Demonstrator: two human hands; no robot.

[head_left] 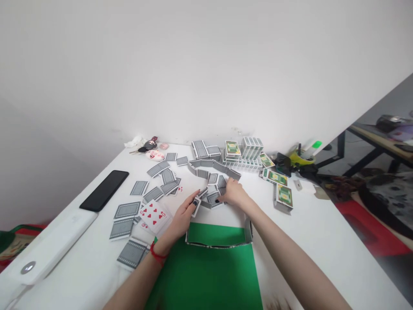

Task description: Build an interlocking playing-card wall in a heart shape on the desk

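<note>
My left hand (184, 215), with a red string on the wrist, is closed around a small stack of playing cards (195, 207) near the middle of the table. Just to its right, my right hand (235, 192) has its thumb and fingers bent around a grey-backed playing card (222, 182) among loose cards. A curving row of cards standing on edge (222, 167) runs behind both hands. Nearer me, more cards standing on edge (219, 246) border part of a green sheet (209, 275). My right fingertips are partly hidden.
Loose grey-backed cards (127, 210) and a face-up six of hearts (155, 215) lie left. A black phone (105, 189) and a white device (61, 241) line the left edge. Stacked card boxes (251, 148) stand by the wall; another card box (284, 197) lies right.
</note>
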